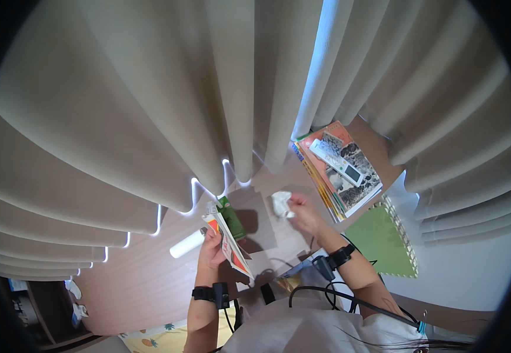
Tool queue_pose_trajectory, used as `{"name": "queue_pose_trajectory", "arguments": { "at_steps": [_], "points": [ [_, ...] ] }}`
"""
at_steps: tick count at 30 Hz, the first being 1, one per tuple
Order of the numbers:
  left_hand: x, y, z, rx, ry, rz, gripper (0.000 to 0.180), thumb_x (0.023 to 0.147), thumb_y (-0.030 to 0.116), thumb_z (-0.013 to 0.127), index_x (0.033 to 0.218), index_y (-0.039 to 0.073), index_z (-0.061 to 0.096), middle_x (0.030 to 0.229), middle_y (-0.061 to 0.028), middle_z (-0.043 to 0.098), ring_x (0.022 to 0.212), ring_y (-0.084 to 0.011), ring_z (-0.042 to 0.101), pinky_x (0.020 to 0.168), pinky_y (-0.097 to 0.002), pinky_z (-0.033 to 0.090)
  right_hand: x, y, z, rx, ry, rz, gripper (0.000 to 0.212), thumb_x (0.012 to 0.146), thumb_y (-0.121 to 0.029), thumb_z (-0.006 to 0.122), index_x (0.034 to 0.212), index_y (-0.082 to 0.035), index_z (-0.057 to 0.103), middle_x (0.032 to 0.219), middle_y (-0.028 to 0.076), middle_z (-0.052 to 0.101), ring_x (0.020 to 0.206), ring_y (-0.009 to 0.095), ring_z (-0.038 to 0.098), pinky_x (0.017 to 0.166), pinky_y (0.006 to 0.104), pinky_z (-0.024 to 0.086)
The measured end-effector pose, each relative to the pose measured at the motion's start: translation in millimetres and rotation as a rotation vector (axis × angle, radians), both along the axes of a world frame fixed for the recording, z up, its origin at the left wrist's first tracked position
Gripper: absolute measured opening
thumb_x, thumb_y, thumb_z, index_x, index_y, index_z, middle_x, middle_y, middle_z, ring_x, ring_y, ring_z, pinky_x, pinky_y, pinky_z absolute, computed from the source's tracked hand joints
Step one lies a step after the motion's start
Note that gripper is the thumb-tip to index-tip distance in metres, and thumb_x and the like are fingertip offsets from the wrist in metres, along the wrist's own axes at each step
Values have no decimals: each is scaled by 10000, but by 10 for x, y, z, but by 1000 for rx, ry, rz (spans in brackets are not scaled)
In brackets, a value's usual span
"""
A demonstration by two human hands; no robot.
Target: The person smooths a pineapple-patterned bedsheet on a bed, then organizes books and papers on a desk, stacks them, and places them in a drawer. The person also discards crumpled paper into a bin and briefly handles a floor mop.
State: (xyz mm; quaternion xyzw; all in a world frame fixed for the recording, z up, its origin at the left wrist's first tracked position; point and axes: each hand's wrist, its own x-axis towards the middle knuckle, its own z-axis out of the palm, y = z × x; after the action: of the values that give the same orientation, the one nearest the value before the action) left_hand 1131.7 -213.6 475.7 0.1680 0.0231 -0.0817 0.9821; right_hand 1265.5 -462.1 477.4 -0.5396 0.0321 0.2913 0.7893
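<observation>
My left hand [210, 252] is closed round a thin white, red and orange printed booklet [232, 250], held tilted and nearly edge-on above the table. Just behind it stands a green box [230, 217], partly covered by the booklet. A white cylinder [187, 244] lies on the wood to the left of that hand. In my right hand [306, 216] a crumpled white tissue [281, 204] is pinched between thumb and fingers, over the middle of the table. Both wrists wear black straps with small devices.
A stack of magazines [358, 154] with a white remote control [333, 160] on it lies at the right. Nearer is a green mat [380, 240] with a laced white edge. Beige curtains [179, 106] hang along the wooden table [137, 265]. Black cables [338, 289] cross my lap.
</observation>
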Motion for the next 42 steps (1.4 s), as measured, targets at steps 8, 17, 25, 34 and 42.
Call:
{"name": "queue_pose_trajectory", "arguments": {
  "at_steps": [8,17,25,34,42],
  "points": [
    [-104,-53,-167,15,57,22,638,814,134,676,1359,96,346,1248,-146,525,1124,-343,545,941,-651,392,-90,-707,-156,-965,-599,135,155,781,-71,615,893,23,666,759,114,673,705,199,636,649,306,489],
    [311,-632,-91,49,19,-198,640,773,112,695,1339,56,402,1219,-123,552,1107,-296,559,988,-686,296,-366,-291,358,8,-74,-22,108,852,-10,597,956,-2,624,830,0,622,710,51,534,650,195,431],
    [689,-1753,194,211,-40,-236,585,745,-18,657,1285,3,434,1196,-138,563,1068,-267,584,930,-417,489,-546,-1103,747,-391,-630,-377,137,761,10,668,879,-11,601,825,44,599,717,106,550,648,220,442],
    [929,-3940,1059,702,413,-279,286,838,165,468,1041,21,610,1065,-113,617,1028,-242,552,944,-366,392,-527,-3316,1176,-448,-902,-564,60,755,-43,675,801,-4,668,825,78,604,748,231,577,669,313,448],
    [1470,-4980,1133,875,64,-659,472,766,247,667,1151,2,546,1120,-116,592,1002,-251,582,861,-375,463,-724,-4652,1222,-359,-687,-738,83,841,-39,607,852,6,675,816,80,608,710,168,577,618,270,447]
  ]
}}
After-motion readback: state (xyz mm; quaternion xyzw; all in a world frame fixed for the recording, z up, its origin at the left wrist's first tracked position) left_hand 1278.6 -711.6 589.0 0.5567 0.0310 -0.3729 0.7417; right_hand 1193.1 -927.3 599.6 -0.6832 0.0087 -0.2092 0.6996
